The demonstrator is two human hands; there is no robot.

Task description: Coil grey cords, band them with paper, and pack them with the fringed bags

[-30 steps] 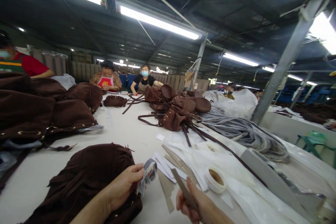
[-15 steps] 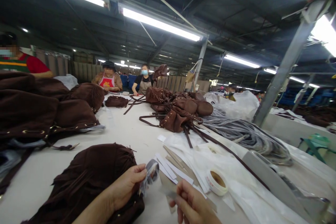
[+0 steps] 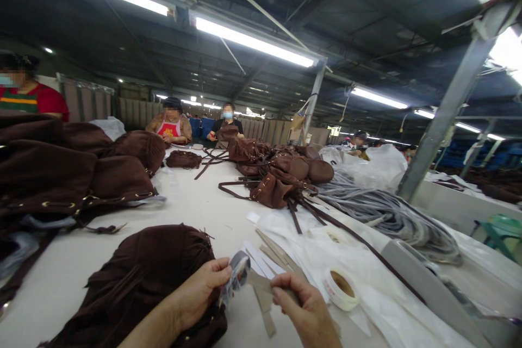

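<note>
My left hand (image 3: 199, 292) pinches a small crumpled grey-and-white piece (image 3: 236, 275) above a dark brown fringed suede bag (image 3: 138, 283) lying at the table's near edge. My right hand (image 3: 304, 310) is closed on one end of a flat grey strip (image 3: 261, 281). The strip's other end meets the crumpled piece by my left fingers. Both hands hover low over the white table (image 3: 196, 212).
A roll of white tape (image 3: 341, 288) lies right of my hands, with loose grey and white strips (image 3: 271, 250) behind them. Brown bags (image 3: 281, 179) are heaped mid-table and at the left (image 3: 61, 174). Grey cords (image 3: 379, 212) lie right. Several masked people sit at the far end.
My right hand has moved left and turned, bringing the grey strip from upright to level against the piece in my left hand. A far worker lowered a brown bag.
</note>
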